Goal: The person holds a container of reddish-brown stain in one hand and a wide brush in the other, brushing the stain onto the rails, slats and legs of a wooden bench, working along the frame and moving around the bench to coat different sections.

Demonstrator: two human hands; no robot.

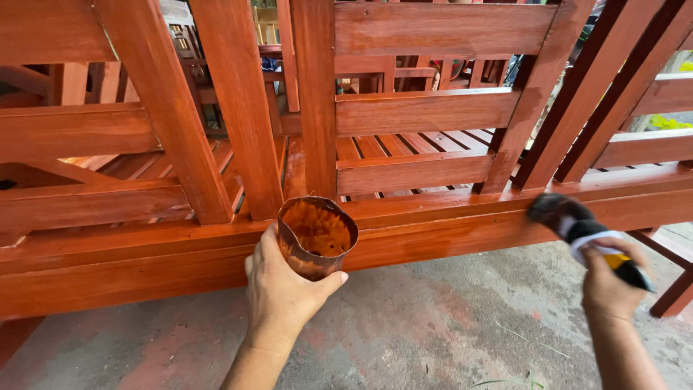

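Note:
My left hand (283, 289) grips a small dented cup (317, 237) stained with reddish-brown varnish, held upright just in front of the lower rail. My right hand (608, 283) holds a paintbrush (577, 224) with a dark, wet bristle head and a white band. The bristles touch the front face of the long lower rail (447, 227) of a red-brown wooden furniture frame. The brush looks motion-blurred.
The frame has upright posts (315, 101) and horizontal slats (426, 112), all glossy red-brown. More stained wooden furniture stands behind it. Below is a grey concrete floor (433, 325) with reddish stains. A slanted leg (675, 292) stands at the right edge.

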